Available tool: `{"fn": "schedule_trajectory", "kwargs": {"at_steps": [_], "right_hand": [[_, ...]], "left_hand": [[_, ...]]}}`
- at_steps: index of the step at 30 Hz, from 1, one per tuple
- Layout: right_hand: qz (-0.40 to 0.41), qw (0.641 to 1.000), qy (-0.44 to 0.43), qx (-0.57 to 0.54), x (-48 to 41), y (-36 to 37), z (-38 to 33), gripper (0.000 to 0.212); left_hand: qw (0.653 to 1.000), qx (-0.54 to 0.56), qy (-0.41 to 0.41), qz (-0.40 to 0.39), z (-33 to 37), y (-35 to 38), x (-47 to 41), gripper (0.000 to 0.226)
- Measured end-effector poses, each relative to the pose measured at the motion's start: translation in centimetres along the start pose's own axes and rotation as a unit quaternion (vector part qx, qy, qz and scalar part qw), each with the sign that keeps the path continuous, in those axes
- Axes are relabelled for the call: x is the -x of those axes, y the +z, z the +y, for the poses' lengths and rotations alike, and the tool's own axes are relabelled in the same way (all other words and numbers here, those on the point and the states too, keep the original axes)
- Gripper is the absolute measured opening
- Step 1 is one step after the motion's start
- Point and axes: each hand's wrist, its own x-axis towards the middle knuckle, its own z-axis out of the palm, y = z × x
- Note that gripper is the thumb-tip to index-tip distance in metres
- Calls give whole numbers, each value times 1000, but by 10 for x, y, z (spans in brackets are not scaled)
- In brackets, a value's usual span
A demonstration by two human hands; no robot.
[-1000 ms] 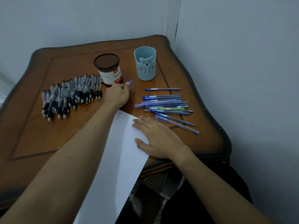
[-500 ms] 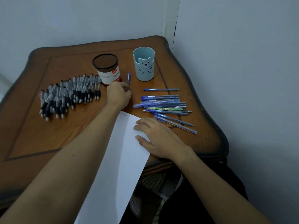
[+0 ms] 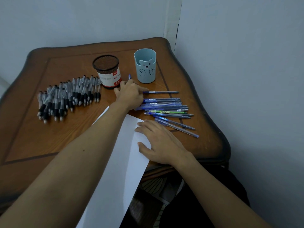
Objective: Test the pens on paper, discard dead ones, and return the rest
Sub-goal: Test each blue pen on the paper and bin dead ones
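Observation:
My left hand (image 3: 130,94) lies between the mesh pen cup (image 3: 107,71) and a row of blue pens (image 3: 166,109). It holds a blue pen (image 3: 129,77) whose end sticks up above the fingers. One finger stretches right to the end of a single blue pen (image 3: 161,92). My right hand (image 3: 158,142) rests flat with straight fingers on the white paper (image 3: 118,162), which hangs over the table's front edge. A light blue bear cup (image 3: 145,68) stands behind the blue pens. Several grey pens with black grips (image 3: 69,96) lie at the left.
The wooden table (image 3: 49,137) sits in a corner, with walls behind it and to the right. My left forearm crosses the paper's left part. A dark floor and my legs show below the table's front right edge.
My left hand has moved right from beside the mesh cup toward the single blue pen, and a finger now reaches its end. The right hand has stayed on the paper.

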Motion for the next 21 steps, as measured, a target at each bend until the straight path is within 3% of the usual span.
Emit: {"fn": "schedule_trajectory", "kwargs": {"at_steps": [3,10,14,18,20,21], "right_hand": [[4,1000,0,0,1,1,0,51],[-1,1000,2,8,3,0,-3,51],[5,1000,-7,-3,4,0,-2,54],[-6,1000,-17,5,4,-1,-3,57],[-9,1000,-18,4,4,-2,-3,58],[-9,1000,-18,4,4,-1,-3,58]], "left_hand": [[998,27,-21,53,-3,-1,3,27],[997,-12,-35,75,-15,9,9,28],[984,91,-44,147,-22,11,14,22],[913,301,-71,267,-27,5,31,23],[848,401,-127,322,-26,0,41,19],[797,473,-154,342,-25,-3,44,18]]}}
